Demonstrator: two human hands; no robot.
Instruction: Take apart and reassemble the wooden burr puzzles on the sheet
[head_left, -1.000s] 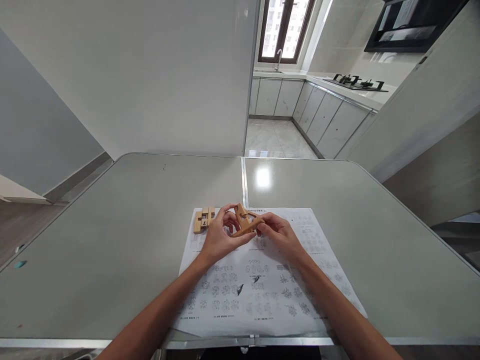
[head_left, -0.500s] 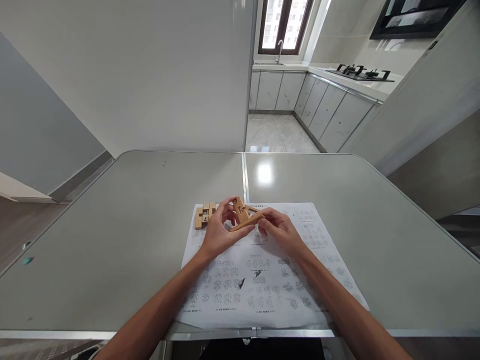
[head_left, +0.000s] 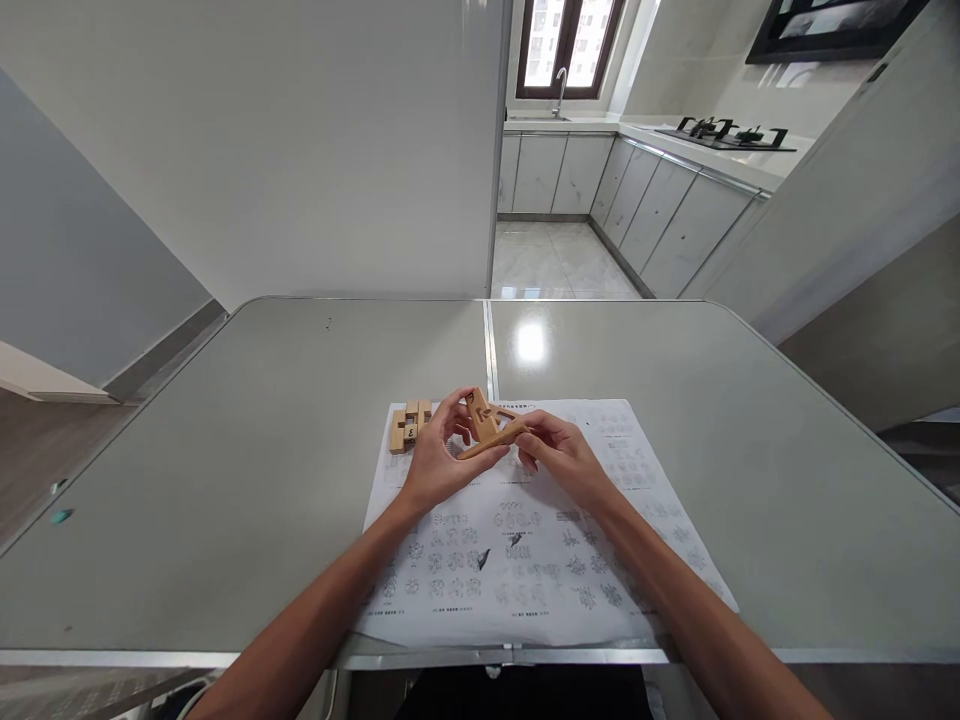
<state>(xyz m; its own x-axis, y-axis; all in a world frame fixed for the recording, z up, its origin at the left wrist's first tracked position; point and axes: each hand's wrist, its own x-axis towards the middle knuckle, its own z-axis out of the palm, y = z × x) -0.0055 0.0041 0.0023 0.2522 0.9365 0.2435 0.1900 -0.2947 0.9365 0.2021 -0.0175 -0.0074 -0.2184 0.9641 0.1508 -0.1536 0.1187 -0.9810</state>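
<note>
Both hands hold a small cluster of notched wooden puzzle pieces (head_left: 489,427) just above a printed sheet of diagrams (head_left: 525,540). My left hand (head_left: 437,458) pinches the cluster's left side with thumb and fingers. My right hand (head_left: 564,455) grips its right end, fingers curled. A second group of wooden pieces (head_left: 409,426) lies on the sheet's far left corner, a little left of my left hand and not touched.
The sheet lies on a grey table (head_left: 225,460) with a metal seam (head_left: 489,345) down its middle. A white partition wall (head_left: 315,150) stands behind the table. Kitchen cabinets (head_left: 645,200) and a hob (head_left: 724,135) are beyond on the right.
The hands and the wooden cluster stay together with only slight finger shifts. The camera has tilted a little, so everything sits slightly higher in view.
</note>
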